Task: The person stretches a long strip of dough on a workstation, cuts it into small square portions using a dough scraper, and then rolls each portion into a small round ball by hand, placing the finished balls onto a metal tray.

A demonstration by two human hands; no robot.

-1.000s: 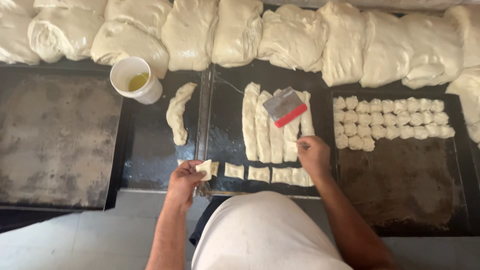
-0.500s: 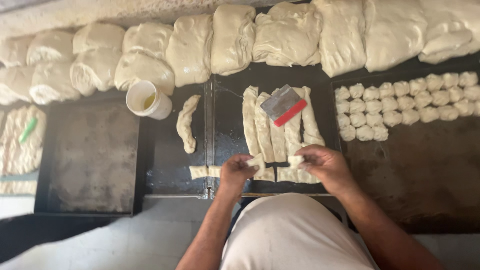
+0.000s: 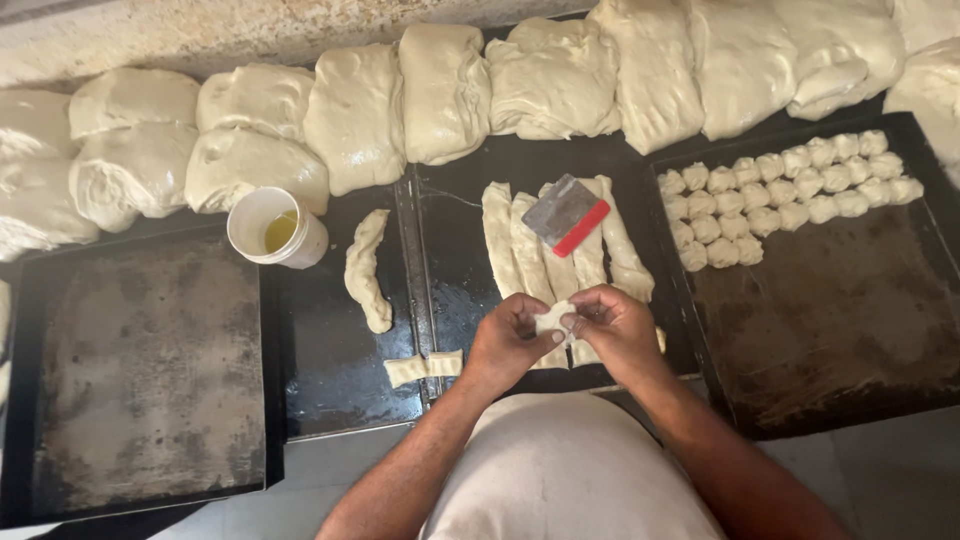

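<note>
Low in the middle of the frame, the left hand (image 3: 512, 342) and the right hand (image 3: 612, 332) meet over the near edge of the middle tray (image 3: 455, 250), both pinching one small cut piece of dough (image 3: 553, 318) between thumbs and fingertips. The piece is pale, soft and light; it will likely stretch or dent under any firm squeeze, and its oiled surface may be slippery, so a gentle hold at its edges with the fingertips suits it best.

Just beyond the hands lie long strips of dough (image 3: 520, 245) side by side, with a metal scraper with a red edge (image 3: 567, 213) resting on them. To the lower left, two cut pieces (image 3: 425, 367) sit across the seam between trays, below a lone strip (image 3: 366, 268) and a white cup of yellow oil (image 3: 274, 228). On the right tray (image 3: 850, 330), small shaped balls (image 3: 790, 195) stand in rows at the upper right. Large folded dough masses (image 3: 440, 90) line the top.

Half a second ago the hands sat lower and further left and the piece lay less gathered between them; a second ago they were apart, the left at the cut pieces, the right at the strip ends.
</note>
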